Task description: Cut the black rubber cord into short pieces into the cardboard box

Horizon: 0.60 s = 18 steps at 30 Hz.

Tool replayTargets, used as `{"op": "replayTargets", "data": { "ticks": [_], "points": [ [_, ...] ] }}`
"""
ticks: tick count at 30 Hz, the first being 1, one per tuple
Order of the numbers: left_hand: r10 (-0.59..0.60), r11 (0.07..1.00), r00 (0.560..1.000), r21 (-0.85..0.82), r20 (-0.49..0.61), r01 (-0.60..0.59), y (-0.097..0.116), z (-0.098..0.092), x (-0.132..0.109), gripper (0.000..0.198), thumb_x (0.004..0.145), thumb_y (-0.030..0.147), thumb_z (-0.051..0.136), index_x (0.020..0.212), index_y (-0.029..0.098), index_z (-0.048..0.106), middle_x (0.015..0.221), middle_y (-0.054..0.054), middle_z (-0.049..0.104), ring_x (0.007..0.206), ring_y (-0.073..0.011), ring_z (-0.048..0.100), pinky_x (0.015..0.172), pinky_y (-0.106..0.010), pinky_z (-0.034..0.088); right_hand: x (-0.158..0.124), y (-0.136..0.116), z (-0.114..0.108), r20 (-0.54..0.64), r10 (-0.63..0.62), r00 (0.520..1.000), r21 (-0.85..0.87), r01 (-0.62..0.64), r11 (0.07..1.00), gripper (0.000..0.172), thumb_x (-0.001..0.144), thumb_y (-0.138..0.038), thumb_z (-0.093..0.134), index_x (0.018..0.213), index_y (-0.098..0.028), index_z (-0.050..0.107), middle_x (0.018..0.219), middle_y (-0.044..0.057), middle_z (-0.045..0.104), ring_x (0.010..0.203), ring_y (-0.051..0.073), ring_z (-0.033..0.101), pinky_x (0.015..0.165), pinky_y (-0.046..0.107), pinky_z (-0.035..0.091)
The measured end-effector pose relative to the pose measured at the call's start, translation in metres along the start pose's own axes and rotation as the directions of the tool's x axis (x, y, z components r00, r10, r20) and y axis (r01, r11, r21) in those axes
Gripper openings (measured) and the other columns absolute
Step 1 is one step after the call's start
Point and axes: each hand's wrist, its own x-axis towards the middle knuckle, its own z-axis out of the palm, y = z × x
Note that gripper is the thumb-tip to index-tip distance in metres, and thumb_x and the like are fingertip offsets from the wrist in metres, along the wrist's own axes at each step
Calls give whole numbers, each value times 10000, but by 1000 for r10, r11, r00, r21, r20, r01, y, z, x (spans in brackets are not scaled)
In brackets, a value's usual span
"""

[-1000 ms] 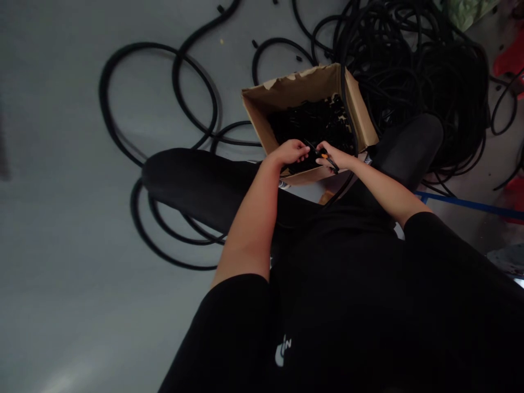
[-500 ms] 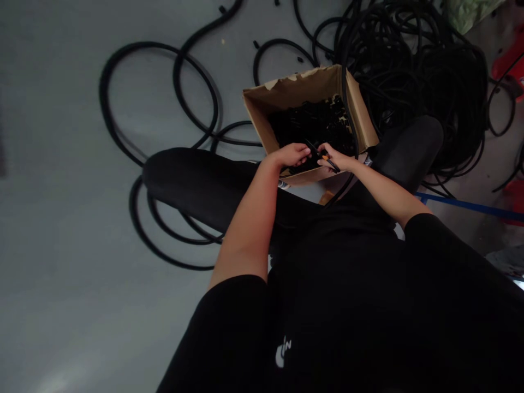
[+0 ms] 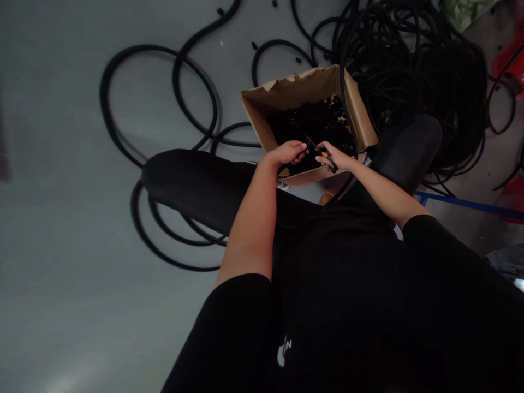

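Over a brown cardboard box [image 3: 293, 90], my left hand [image 3: 289, 154] and my right hand [image 3: 331, 156] work close together. My right hand grips orange-and-black scissors [image 3: 323, 153], their dark blades pointing up and left. My left hand seems closed on a black rubber hose piece [image 3: 298, 162], which is partly hidden by the fingers. Many short black hose pieces [image 3: 311, 121] lie inside the box, just beyond my hands. A long black hose [image 3: 348, 112] runs over the box's right corner.
A large tangle of black hose [image 3: 409, 76] lies beyond the box, with loose loops [image 3: 159, 98] on the grey floor at left. My black-clad knees [image 3: 409, 147] flank the box. A blue floor line [image 3: 470, 207] and red objects [image 3: 510, 63] lie at right.
My hands have shifted slightly over the box, and the scissors' dark blades now show more plainly between them. The box and hoses look unchanged.
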Motion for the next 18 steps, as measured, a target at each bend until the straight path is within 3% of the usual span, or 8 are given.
{"op": "replayTargets", "data": {
  "ticks": [3, 6, 10, 13, 18],
  "points": [
    [20, 1000, 1000, -17, -12, -20, 2, 1, -3, 198, 1150, 352, 675, 1006, 226, 728, 718, 6, 572, 626, -165, 541, 670, -318, 503, 9, 7, 1, -139, 109, 984, 35, -105, 994, 432, 1161, -226, 843, 1256, -307, 429, 845, -139, 521, 579, 88, 597, 492, 102, 456],
    [54, 998, 998, -33, -36, -56, 3, -4, -7, 173, 1147, 356, 712, 1081, 209, 771, 728, 0, 622, 658, -172, 598, 710, -322, 582, 12, 11, 3, -136, 162, 977, 40, -158, 987, 399, 1139, -128, 788, 1247, -300, 445, 845, -125, 563, 599, 104, 636, 505, 108, 488],
    [82, 996, 996, 22, -23, -81, 3, -12, -8, 229, 1124, 382, 865, 1022, 192, 789, 794, -49, 746, 747, -189, 711, 860, -373, 683, 6, 9, 5, -12, 78, 997, 21, -77, 997, 466, 1074, -32, 811, 1209, -295, 452, 806, -138, 538, 574, 92, 614, 487, 99, 441],
    [84, 996, 996, 40, 35, -85, 4, -12, -7, 267, 1133, 413, 888, 1038, 179, 800, 847, -80, 810, 787, -203, 768, 864, -365, 709, 5, 8, 4, 49, -32, 998, -30, 33, 999, 479, 1089, -50, 842, 1163, -296, 437, 780, -155, 501, 547, 73, 566, 475, 101, 404],
    [-16, 993, 1000, 120, 7, 15, 10, -12, -19, 209, 1181, 385, 827, 1258, 198, 776, 914, -62, 824, 744, -201, 797, 760, -320, 706, 9, 12, 0, -69, 20, 997, -78, -25, 997, 357, 1139, -78, 791, 1167, -272, 493, 781, -142, 540, 532, 79, 589, 478, 131, 453]
  ]
}}
